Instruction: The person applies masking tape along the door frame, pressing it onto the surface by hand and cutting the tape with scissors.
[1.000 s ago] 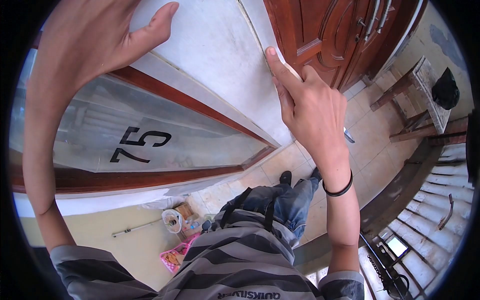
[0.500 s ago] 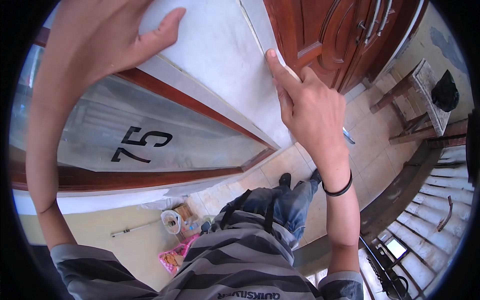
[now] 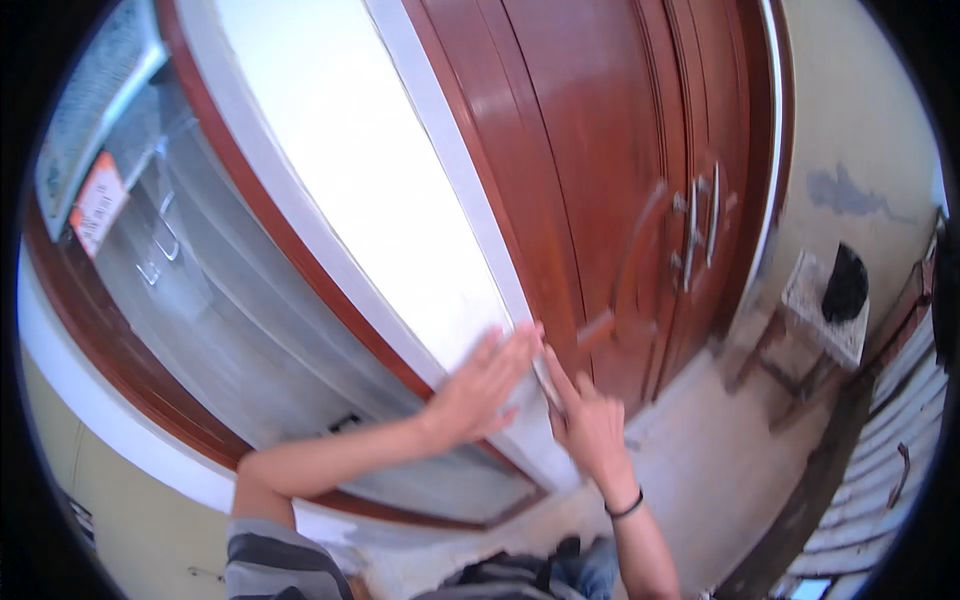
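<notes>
My left hand [image 3: 487,388] lies on the white wall [image 3: 350,190] with its fingers stretched out. Its fingertips reach the pale strip [image 3: 455,150] edging the door frame. Just to the right and a little lower, my right hand [image 3: 592,425] has its index finger extended along a slim pale tool [image 3: 546,378] and the other fingers curled in. The tool's upper end meets the frame edge close to the left fingertips. Motion blur and the fingers hide its exact kind.
A brown wooden double door [image 3: 600,150] with metal handles [image 3: 692,235] stands to the right. On the left is a wood-framed window [image 3: 270,330]. A black bag [image 3: 847,285] rests on a worn small table [image 3: 800,290]. Corrugated sheeting [image 3: 870,500] lines the lower right.
My view has tilted up toward the door and window. The left hand has come from the upper left to beside the right hand. My right hand still holds the slim tool at the edge.
</notes>
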A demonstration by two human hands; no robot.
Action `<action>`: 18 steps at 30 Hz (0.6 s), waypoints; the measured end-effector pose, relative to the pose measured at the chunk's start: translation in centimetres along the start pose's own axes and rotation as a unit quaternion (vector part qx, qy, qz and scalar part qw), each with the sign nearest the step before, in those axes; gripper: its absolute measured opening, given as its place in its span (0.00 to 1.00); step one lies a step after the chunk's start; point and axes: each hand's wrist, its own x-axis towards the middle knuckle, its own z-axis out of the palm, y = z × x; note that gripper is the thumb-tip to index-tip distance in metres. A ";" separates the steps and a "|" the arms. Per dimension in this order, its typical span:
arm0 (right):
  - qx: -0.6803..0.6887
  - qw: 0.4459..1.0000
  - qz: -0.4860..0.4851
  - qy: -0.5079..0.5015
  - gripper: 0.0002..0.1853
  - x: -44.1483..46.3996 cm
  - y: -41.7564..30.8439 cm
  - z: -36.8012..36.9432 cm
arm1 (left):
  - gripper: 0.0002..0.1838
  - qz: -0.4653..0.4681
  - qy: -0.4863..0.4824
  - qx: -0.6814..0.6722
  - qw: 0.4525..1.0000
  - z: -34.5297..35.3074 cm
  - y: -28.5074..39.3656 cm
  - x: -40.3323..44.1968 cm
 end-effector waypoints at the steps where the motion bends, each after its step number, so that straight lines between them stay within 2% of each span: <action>1: 0.036 0.999 0.019 0.016 0.51 -0.8 0.2 0.6 | 0.59 -0.001 -0.004 0.002 1.000 0.1 0.0 -0.1; 3: 0.088 0.994 0.057 0.040 0.49 -2.4 0.4 2.1 | 0.59 -0.014 0.006 -0.039 0.999 0.6 0.3 -0.3; 4: 0.138 0.985 0.098 0.015 0.39 -2.8 -0.3 1.5 | 0.59 -0.008 0.009 -0.008 1.000 0.6 0.3 -0.5; 5: 0.132 0.985 0.069 0.082 0.42 -3.5 0.4 3.2 | 0.59 -0.004 0.011 -0.015 1.000 0.7 0.2 -0.6; 6: 0.133 0.984 0.075 0.091 0.41 -4.1 0.6 3.4 | 0.58 -0.007 0.007 -0.018 1.000 0.2 0.5 -0.5; 7: 0.150 0.983 0.095 0.052 0.42 -4.7 0.7 3.0 | 0.58 -0.006 0.000 -0.027 1.000 -0.1 0.5 -0.3; 11: 0.160 0.982 0.103 0.012 0.44 -4.9 1.0 2.4 | 0.58 -0.030 -0.041 -0.045 0.998 0.1 1.6 0.0; 13: 0.179 0.977 0.115 -0.003 0.45 -5.2 1.3 2.0 | 0.58 -0.049 -0.042 0.000 0.998 0.0 1.3 0.1; 16: 0.196 0.974 0.113 -0.003 0.41 -5.4 1.4 1.8 | 0.58 -0.034 -0.074 -0.005 0.997 -1.1 1.1 0.1; 18: 0.203 0.972 0.120 -0.002 0.38 -7.2 2.3 1.6 | 0.57 -0.067 -0.057 0.004 0.996 -1.4 1.5 0.5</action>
